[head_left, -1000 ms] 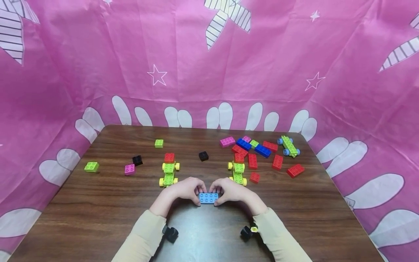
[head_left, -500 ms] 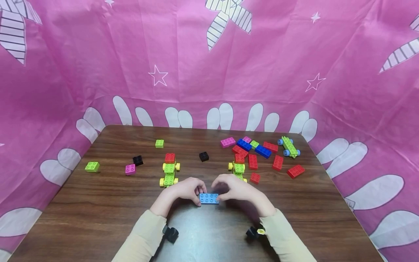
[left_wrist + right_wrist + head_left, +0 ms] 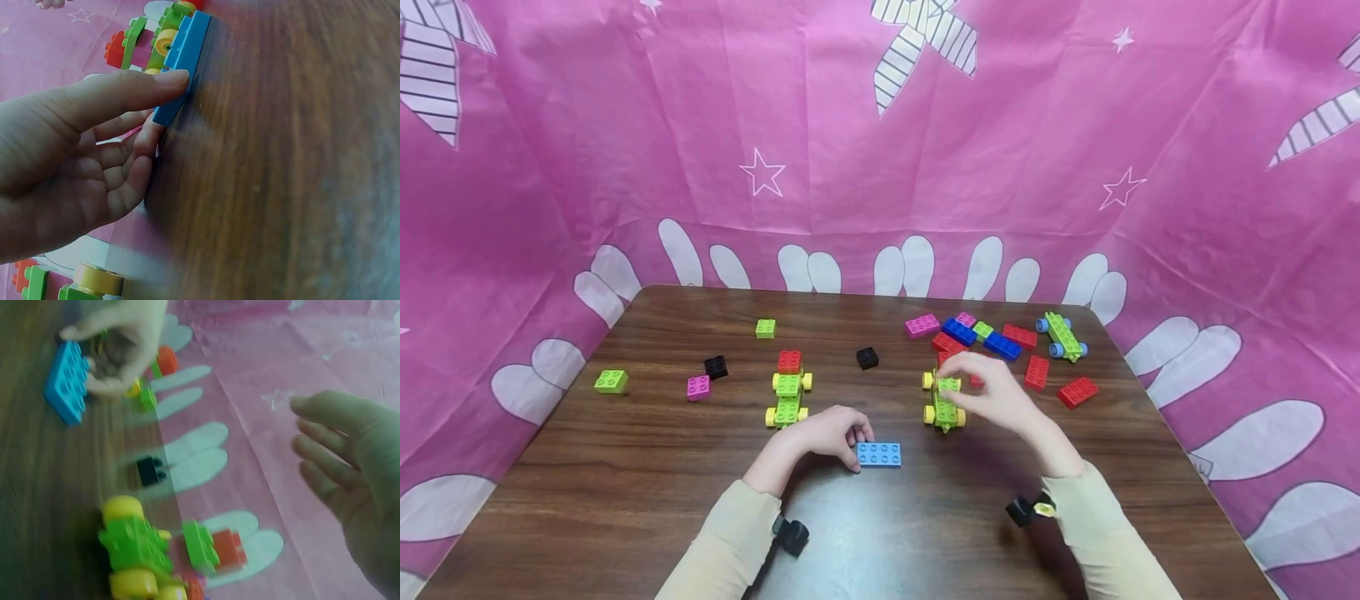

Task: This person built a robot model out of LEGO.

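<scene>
Near the middle of the table lies a light blue eight-stud building brick [image 3: 878,454]. My left hand [image 3: 827,433] pinches its left end; in the left wrist view the thumb [image 3: 159,84] presses one face while the fingertips are on the other side. Over the right-hand green toy car base [image 3: 946,408], which has yellow wheels, hovers my right hand [image 3: 996,392]. Its fingers are parted and hold nothing, also seen in the right wrist view. A matching green car base [image 3: 787,400] with a red brick [image 3: 789,362] at its far end stands beyond my left hand.
Red bricks [image 3: 1078,392], blue bricks [image 3: 1002,346] and a pink brick [image 3: 922,326] are scattered at the back right, near a green car base with blue wheels [image 3: 1063,337]. Black [image 3: 867,358], pink and lime green bricks [image 3: 611,382] lie farther left. A pink cloth [image 3: 850,167] hangs behind.
My right hand has let go of the blue brick's right end and moved right and away from me, over the right-hand car. The left hand has stayed on the brick.
</scene>
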Tool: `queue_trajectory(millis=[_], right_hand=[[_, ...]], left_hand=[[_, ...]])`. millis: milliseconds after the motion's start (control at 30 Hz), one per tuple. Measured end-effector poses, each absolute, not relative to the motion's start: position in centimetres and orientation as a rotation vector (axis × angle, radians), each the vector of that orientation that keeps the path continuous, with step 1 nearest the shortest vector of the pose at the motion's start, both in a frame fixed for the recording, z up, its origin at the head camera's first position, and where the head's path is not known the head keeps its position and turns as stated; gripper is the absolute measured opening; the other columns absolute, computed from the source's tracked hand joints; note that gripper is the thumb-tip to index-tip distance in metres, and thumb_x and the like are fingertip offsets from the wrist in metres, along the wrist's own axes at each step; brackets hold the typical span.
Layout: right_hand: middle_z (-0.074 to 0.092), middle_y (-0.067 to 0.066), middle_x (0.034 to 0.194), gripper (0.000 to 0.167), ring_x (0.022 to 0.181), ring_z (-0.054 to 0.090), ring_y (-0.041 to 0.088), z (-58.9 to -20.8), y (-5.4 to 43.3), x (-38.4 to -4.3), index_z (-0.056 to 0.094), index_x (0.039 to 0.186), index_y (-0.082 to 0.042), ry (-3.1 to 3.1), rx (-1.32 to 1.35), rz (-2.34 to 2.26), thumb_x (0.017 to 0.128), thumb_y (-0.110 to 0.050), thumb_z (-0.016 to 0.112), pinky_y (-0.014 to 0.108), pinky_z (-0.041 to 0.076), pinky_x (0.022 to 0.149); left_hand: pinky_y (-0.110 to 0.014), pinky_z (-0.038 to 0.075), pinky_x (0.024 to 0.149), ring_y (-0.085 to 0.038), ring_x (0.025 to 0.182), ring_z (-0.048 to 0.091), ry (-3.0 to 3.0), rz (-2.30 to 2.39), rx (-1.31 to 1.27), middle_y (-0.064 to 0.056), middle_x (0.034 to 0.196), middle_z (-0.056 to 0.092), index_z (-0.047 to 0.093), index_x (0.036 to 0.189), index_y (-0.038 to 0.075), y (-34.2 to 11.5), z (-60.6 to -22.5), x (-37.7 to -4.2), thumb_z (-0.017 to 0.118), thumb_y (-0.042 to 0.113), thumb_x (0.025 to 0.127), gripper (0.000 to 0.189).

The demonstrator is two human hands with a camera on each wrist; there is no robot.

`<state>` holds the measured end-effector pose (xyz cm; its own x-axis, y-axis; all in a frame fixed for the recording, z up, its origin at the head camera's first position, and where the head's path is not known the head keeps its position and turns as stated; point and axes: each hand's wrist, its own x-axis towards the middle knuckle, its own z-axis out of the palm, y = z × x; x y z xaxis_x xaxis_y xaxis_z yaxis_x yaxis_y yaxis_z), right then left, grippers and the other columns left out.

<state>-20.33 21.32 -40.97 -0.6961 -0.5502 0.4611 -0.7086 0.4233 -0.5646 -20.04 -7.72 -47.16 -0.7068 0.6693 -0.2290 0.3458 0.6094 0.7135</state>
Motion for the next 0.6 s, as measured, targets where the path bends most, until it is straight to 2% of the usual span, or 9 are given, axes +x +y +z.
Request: queue_trajectory(millis=[200,300,367,467,533,600], right_hand=[[0.07,0.012,0.096,0.022,0.089,0.063,0.008,-41.1,23.8,-22.5,0.07,0.101,-0.005,-2.353,0.826,1.167,0.081,0.004,0.075,0.015,0.051,0.079],[0.07,0.013,0.096,0.02,0.087,0.065,0.015,-41.2,24.8,-23.7,0.069,0.102,-0.003,-2.406,0.668,1.119,0.083,0.001,0.074,0.013,0.05,0.078],[0.07,0.015,0.098,0.021,0.089,0.066,0.022,-41.3,25.2,-24.3,0.068,0.104,-0.002,-2.468,0.593,1.076,0.084,-0.002,0.074,0.019,0.052,0.08],[0.069,0.018,0.103,0.025,0.093,0.065,0.032,-41.9,25.6,-25.4,0.065,0.108,0.0,-2.56,0.546,1.052,0.084,-0.003,0.073,0.037,0.055,0.084],[0.067,0.021,0.104,0.028,0.096,0.064,0.036,-42.4,25.8,-26.2,0.064,0.11,0.002,-2.615,0.538,1.039,0.084,-0.002,0.073,0.049,0.054,0.086],[0.066,0.024,0.107,0.031,0.099,0.063,0.04,-42.9,25.9,-27.0,0.063,0.113,0.004,-2.669,0.531,1.032,0.084,-0.002,0.072,0.054,0.052,0.088]], left_hand=[[-0.022,0.046,0.073,-0.01,0.082,0.053,2.357,0.891,0.792,0.004,0.087,0.06,0.068,0.099,0.01,-7.7,-47.2,-20.0,0.086,0.007,0.07,0.034],[-0.023,0.047,0.073,-0.011,0.082,0.053,2.351,0.898,0.794,0.003,0.087,0.06,0.068,0.098,0.01,-7.7,-47.1,-20.0,0.086,0.007,0.07,0.033],[-0.023,0.046,0.073,-0.011,0.082,0.053,2.348,0.897,0.787,0.003,0.087,0.059,0.068,0.098,0.01,-7.7,-47.1,-20.0,0.086,0.007,0.071,0.033],[-0.024,0.046,0.073,-0.011,0.082,0.053,2.351,0.898,0.788,0.003,0.087,0.059,0.068,0.098,0.011,-7.8,-47.1,-20.0,0.086,0.007,0.071,0.033],[-0.023,0.046,0.073,-0.01,0.082,0.053,2.354,0.897,0.79,0.003,0.087,0.059,0.068,0.098,0.011,-7.8,-47.1,-20.0,0.086,0.008,0.071,0.032],[-0.023,0.046,0.072,-0.011,0.082,0.053,2.353,0.901,0.794,0.003,0.087,0.06,0.068,0.098,0.01,-7.8,-47.1,-20.0,0.086,0.007,0.071,0.033]])
